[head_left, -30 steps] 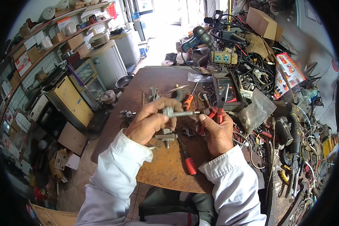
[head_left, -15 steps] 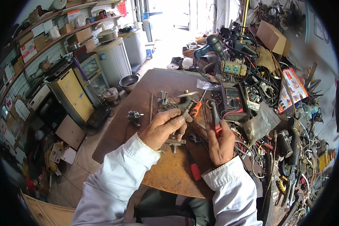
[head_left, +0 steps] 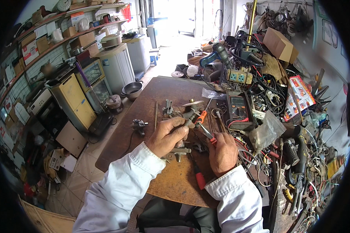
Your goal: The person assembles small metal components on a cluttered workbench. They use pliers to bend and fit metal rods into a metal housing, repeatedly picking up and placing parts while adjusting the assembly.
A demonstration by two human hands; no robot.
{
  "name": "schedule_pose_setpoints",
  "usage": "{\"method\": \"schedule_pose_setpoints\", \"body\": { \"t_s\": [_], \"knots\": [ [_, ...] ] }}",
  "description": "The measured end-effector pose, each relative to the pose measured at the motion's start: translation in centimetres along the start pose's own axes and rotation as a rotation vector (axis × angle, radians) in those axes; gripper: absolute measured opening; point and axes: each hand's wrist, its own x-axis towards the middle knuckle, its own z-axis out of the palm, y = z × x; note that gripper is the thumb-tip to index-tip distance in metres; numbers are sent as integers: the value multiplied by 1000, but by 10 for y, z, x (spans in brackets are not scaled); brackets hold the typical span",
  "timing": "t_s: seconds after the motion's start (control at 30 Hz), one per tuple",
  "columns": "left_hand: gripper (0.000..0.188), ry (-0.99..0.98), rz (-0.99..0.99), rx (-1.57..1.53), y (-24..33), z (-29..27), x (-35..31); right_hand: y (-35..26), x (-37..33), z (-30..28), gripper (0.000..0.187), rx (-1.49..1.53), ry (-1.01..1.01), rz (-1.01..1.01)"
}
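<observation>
My left hand pinches a small grey metal fitting above the brown worktable. Closed around red-handled pliers, my right hand points their metal jaws at the fitting's right end; whether they touch it I cannot tell. Just beyond lies an orange-handled screwdriver, beside a metal part with a round disc. A metal bracket is below my left fingers. Nearer me rests a red-handled screwdriver. Another metal fitting lies to the left.
A multimeter sits in a dark tray on the right, by a clear plastic bag. Tangled cables and tools crowd that side, with a blue heat gun and socket block behind. A black pan stands beyond the table's left edge.
My right hand has turned the pliers from upright to slanting left, bringing their jaws to the fitting. My left hand still pinches the fitting, slightly lower. The view has shifted a little.
</observation>
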Motion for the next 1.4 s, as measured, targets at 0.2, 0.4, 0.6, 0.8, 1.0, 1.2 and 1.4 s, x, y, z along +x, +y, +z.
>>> {"method": "schedule_pose_setpoints", "body": {
  "t_s": [0.2,0.4,0.6,0.8,1.0,1.2,1.4],
  "knots": [
    [27,-10,-11,6,0,1,-1,-1,-1,0,33,-9,-3,7],
    [29,7,83,48,-6,3,-1,-2,0,-2,33,-10,15,14],
    [26,41,145,66,-15,3,2,-2,0,-4,30,-37,-1,19],
    [57,6,134,67,-17,-1,4,0,-1,-6,22,-193,-65,5],
    [71,26,-18,30,-16,-5,3,4,-3,0,26,-228,-88,11],
    [67,34,-168,-278,-13,-1,3,5,-3,0,29,-187,-116,29],
    [67,-138,-366,-348,-5,-5,-3,-5,6,-16,46,285,-150,-37]
  ]
}}
